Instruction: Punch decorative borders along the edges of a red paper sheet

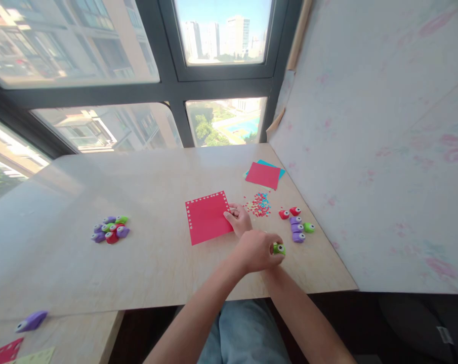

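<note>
My forearms cross, the left one over the right. My left hand (258,249) is closed around a small green craft punch (279,248) with a dark shape on its round white face. Beyond it, my right hand (239,220) pinches the right edge of a red paper sheet (209,220). Small punched holes run along the sheet's top edge and partway down its left and right edges. The fingers beneath the paper are hidden. Just right of my right hand lies a heap of tiny red, blue and pale paper cutouts (259,205).
Red, purple and green punches (297,227) stand at the right, near the wall. Another cluster of punches (110,229) sits at the left. Red and blue sheets (263,175) are stacked at the back. A purple punch (32,321) rests on a lower-left surface beside punched papers (4,352).
</note>
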{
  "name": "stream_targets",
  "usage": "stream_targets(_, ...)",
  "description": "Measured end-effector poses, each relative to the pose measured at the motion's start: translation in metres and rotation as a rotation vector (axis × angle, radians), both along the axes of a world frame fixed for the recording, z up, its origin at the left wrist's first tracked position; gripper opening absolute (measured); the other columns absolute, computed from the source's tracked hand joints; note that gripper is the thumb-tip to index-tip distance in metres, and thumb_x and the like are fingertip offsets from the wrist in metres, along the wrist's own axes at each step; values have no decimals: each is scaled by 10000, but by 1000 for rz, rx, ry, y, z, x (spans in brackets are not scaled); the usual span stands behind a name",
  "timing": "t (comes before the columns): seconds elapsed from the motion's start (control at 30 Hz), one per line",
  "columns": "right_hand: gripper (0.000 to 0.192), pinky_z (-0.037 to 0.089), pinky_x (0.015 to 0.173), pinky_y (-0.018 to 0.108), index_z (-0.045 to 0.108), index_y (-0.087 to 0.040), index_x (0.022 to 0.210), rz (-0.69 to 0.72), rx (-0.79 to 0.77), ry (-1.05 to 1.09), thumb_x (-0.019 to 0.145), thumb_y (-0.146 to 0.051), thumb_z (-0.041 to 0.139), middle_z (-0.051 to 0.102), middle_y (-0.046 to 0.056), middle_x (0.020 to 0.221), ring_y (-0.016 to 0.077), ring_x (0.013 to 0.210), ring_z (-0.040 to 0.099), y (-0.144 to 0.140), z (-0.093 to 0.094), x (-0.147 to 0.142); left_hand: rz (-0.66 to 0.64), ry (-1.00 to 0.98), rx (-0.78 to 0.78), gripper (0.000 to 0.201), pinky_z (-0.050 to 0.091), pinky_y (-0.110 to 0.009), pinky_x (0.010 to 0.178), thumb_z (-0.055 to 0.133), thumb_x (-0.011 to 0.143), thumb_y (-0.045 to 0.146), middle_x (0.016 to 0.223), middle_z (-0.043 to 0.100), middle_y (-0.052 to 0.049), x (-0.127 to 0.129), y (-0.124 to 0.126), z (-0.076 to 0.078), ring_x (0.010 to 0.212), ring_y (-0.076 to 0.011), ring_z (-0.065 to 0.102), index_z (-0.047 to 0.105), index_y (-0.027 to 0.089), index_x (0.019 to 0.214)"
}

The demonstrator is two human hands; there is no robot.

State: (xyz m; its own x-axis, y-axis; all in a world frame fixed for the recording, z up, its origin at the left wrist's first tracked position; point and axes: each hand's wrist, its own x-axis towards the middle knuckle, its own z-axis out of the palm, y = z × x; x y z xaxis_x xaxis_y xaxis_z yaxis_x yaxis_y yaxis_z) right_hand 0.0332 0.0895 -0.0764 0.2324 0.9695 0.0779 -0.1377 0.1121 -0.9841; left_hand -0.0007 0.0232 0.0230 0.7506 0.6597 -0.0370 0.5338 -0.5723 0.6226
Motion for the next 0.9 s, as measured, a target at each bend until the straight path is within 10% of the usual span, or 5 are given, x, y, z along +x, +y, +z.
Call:
stream_targets(0.33,329,546,721,319,580,-220,1012,10,-35,-1,713,-339,648,693,31,855,202,802,670,2,-3,-2,-199,196,34,194,470,-309,652,655,725,231,820,703,-94,46,40,-26,783,-272,666,733,202,901)
stream_targets(0.57,290,566,714,327,590,-229,1015,-7,-26,-38,732,-284,623,706,28,848,199,781,682,2,0,-4,126,-8,20,485,488,-321,742,588,855,246,876,691,-87,57,48,-36,797,-241,657,524,173,1330)
stream_targets(0.9,345,560,854,451,552,-265,1203,-202,-88,-243,897,-392,459,686,66,923,278,1007,664,-33,16,-19,385,-428,123,258,471,-251,688,468,928,299,788,674,-48,-9,8,-29,663,-140,597,675,187,1035)
